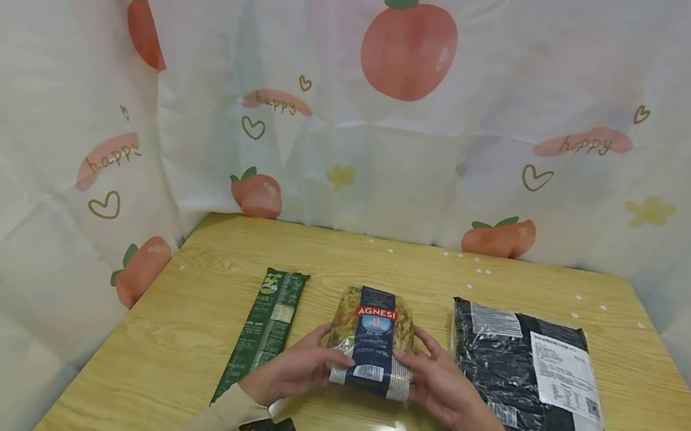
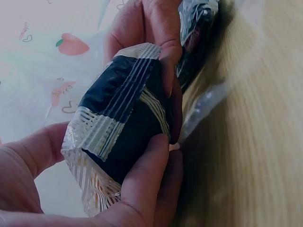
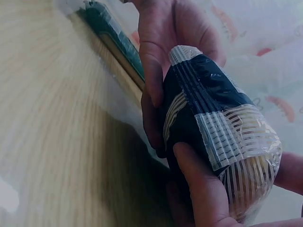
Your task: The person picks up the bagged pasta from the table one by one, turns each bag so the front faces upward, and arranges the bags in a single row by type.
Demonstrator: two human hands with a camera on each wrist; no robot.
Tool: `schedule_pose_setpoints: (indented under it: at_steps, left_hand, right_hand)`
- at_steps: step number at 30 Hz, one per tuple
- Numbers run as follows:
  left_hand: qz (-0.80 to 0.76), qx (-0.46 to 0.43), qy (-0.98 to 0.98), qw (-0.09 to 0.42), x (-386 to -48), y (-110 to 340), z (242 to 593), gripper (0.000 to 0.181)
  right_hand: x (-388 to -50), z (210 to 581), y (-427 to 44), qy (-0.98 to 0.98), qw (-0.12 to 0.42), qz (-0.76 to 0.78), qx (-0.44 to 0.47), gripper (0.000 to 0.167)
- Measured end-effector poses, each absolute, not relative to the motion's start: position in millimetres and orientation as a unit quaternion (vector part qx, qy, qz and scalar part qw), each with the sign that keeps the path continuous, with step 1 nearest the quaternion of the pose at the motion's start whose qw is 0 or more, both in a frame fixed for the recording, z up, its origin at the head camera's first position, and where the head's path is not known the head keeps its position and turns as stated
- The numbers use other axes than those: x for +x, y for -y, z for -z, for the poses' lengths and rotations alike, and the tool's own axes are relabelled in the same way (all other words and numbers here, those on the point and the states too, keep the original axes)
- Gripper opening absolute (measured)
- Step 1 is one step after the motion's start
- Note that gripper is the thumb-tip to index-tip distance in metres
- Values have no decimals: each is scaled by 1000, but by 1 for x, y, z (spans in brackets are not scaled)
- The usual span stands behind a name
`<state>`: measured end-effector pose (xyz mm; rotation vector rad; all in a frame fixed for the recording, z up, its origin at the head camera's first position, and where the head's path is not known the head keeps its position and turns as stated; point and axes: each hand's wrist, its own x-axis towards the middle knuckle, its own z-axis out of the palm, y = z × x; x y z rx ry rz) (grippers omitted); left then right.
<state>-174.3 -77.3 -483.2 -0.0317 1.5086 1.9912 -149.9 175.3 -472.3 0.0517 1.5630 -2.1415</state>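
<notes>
A clear packet of pasta (image 1: 374, 342) with a dark blue AGNESI band is held in front of me at the middle of the table. My left hand (image 1: 305, 367) grips its left side, thumb over the front. On the right side my right hand (image 1: 445, 388) grips it the same way. Both wrist views show the striped, folded bottom end of the pasta packet (image 2: 118, 109), with fingers of both hands curled under it. In the right wrist view the packet (image 3: 218, 127) is tilted and appears raised off the wooden surface.
Left of the hands lies a long green packet (image 1: 264, 331) on the wooden table (image 1: 155, 367). A large black plastic bag (image 1: 535, 392) with white labels lies to the right. A fruit-print cloth (image 1: 393, 178) hangs behind and at the sides.
</notes>
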Motion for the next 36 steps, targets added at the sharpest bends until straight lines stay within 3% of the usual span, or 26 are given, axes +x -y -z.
schedule_pose_setpoints:
  at_steps: [36]
  left_hand:
    - [-703, -36, -654, 277, -247, 50, 483, 96]
  right_hand:
    - [-216, 469, -185, -601, 201, 772, 51, 85]
